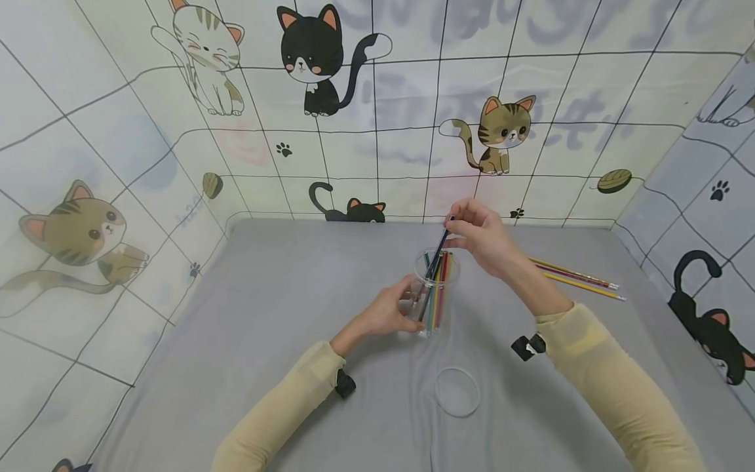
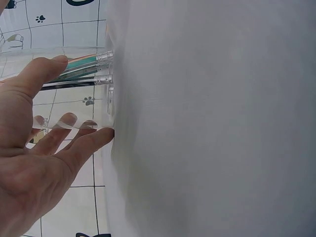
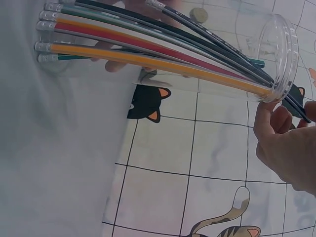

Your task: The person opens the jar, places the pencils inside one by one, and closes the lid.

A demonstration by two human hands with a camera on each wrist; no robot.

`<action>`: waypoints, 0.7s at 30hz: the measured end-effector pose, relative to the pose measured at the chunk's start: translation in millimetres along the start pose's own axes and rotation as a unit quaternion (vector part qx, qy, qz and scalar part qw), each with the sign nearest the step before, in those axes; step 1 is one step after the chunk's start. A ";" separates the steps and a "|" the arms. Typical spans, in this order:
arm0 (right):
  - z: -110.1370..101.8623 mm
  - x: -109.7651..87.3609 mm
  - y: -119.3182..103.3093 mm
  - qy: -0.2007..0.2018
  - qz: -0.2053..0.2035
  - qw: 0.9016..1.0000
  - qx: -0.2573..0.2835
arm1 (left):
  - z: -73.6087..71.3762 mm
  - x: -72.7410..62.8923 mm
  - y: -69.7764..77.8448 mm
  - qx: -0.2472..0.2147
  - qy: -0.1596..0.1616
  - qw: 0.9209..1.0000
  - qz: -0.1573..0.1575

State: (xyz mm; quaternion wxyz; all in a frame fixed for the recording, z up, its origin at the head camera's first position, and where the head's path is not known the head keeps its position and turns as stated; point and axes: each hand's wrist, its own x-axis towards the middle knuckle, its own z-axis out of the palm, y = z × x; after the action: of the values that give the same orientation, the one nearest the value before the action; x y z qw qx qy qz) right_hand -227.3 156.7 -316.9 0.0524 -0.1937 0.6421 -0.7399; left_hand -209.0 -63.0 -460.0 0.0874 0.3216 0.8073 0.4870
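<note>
Firstly, right hand (image 1: 480, 237): fingertips closed in a pinch on the upper end of one dark pencil (image 1: 444, 237), its lower length inside the clear jar (image 3: 287, 54). Left hand (image 1: 388, 309): thumb and fingers curved round the jar's lower side, the jar upright on the grey surface (image 1: 295, 282) with several coloured pencils (image 3: 148, 65) leaning within. Outlying: three loose pencils (image 1: 575, 275) beyond the right forearm; one clear round disc (image 1: 459, 393), nearer the person.

The clear jar (image 3: 285, 59) looks glossy and smooth, glass or plastic unclear. Pencils (image 3: 148, 63) show smooth paint and shiny, metallic-looking ferrules (image 3: 43, 47). The tabletop (image 1: 265, 282) appears matt and cloth-like; the sleeves (image 1: 613, 380) are matt fabric.
</note>
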 end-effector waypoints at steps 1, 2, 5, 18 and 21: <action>-0.3 -0.5 1.0 -0.001 0.001 1.000 -0.003 | -0.2 -0.2 0.1 0.000 -0.001 1.000 0.001; -0.7 -1.0 1.9 -0.003 0.001 1.000 -0.008 | -0.3 -0.3 0.1 -0.001 -0.001 1.000 0.003; -2.1 -2.5 3.7 -0.011 0.000 1.000 -0.027 | -0.5 -0.4 0.1 -0.004 -0.002 1.000 0.009; -17.0 -7.7 4.3 0.009 -0.023 0.999 -0.045 | -0.8 0.1 -0.6 -0.013 -0.008 1.000 0.008; -25.6 -10.3 3.0 0.027 -0.023 0.999 -0.028 | -0.2 0.1 -1.6 -0.014 -0.009 1.000 0.008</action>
State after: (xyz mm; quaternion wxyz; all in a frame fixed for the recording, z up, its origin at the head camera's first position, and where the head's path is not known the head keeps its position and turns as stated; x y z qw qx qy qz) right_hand -227.4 183.3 -324.7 0.0125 -0.1894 0.6595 -0.7274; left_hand -209.9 -63.6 -461.2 0.0957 0.3311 0.7968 0.4963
